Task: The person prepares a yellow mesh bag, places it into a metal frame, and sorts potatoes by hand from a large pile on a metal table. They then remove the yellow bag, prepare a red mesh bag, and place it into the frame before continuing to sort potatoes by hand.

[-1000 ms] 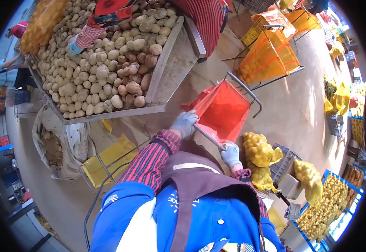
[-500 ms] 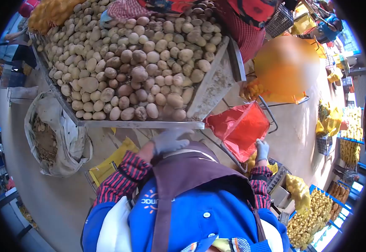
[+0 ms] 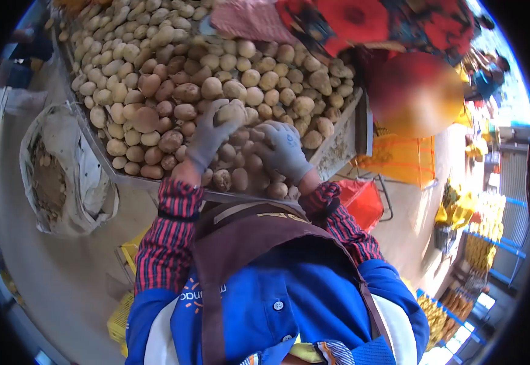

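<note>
Both my hands wear grey gloves and are over a heap of potatoes [image 3: 186, 111] in a metal-edged bin. My left hand [image 3: 210, 139] grips a large potato [image 3: 233, 114] between thumb and fingers. Close by on the right, my right hand [image 3: 284, 148] curls over the heap, its fingers bent round a potato [image 3: 256, 135] that is partly hidden. Several potatoes between the two hands are smeared by motion. In front of my apron runs the bin's near rim [image 3: 222, 198].
A white sack [image 3: 97, 194] with dirt inside stands at the left. Right of the bin are a red bag [image 3: 361, 201] on a metal frame and an orange mesh bag [image 3: 408, 161]. Another person's checked sleeve [image 3: 249, 21] reaches over the far side of the bin.
My right hand has left the red bag and moved onto the potatoes. My left hand has gone from my apron to the heap and taken hold of a potato. The view has shifted.
</note>
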`<state>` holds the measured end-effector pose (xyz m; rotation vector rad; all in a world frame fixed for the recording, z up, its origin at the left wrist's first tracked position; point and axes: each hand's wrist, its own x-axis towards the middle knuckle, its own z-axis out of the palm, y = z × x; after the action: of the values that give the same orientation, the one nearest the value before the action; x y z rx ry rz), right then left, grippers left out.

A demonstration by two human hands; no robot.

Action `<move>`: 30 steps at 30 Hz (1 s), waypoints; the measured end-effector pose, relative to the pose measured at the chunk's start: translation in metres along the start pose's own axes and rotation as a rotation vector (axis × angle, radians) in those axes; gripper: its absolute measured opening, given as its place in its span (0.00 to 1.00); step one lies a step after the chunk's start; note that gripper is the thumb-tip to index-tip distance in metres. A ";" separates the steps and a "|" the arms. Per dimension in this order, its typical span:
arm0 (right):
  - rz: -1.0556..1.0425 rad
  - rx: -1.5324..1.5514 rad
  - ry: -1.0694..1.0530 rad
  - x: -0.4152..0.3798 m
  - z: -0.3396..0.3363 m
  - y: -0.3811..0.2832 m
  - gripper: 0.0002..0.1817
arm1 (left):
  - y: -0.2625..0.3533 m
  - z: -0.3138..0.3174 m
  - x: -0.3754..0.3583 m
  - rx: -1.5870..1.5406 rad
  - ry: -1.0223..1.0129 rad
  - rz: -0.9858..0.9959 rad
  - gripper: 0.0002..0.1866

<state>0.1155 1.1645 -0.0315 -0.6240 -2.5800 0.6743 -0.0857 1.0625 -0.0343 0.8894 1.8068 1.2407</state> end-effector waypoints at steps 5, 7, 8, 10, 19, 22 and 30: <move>0.133 0.160 -0.212 0.030 -0.009 0.017 0.12 | 0.040 -0.020 -0.050 -0.376 0.068 0.039 0.41; 0.409 0.641 -0.279 0.032 -0.018 0.006 0.19 | 0.041 -0.019 -0.058 -0.130 0.135 0.145 0.42; 0.413 0.647 -0.293 0.037 -0.028 -0.007 0.19 | 0.045 -0.015 -0.061 -0.131 0.141 0.131 0.42; 0.416 1.289 -0.334 0.051 -0.042 -0.031 0.26 | 0.059 -0.007 -0.067 0.029 0.214 0.210 0.43; 0.329 0.992 -0.310 0.057 -0.014 -0.077 0.34 | 0.028 -0.033 -0.085 -0.966 0.130 -0.199 0.34; 0.118 0.876 -0.388 0.080 -0.018 -0.092 0.28 | 0.025 -0.049 -0.095 -1.531 -0.054 -0.314 0.32; -0.451 0.210 -0.162 0.181 0.124 -0.161 0.18 | -0.061 -0.139 -0.158 -1.535 0.330 -0.325 0.21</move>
<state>-0.1432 1.0864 0.0023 0.0846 -2.6119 0.8458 -0.1404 0.8501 -0.0273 -0.4732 0.6481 2.0115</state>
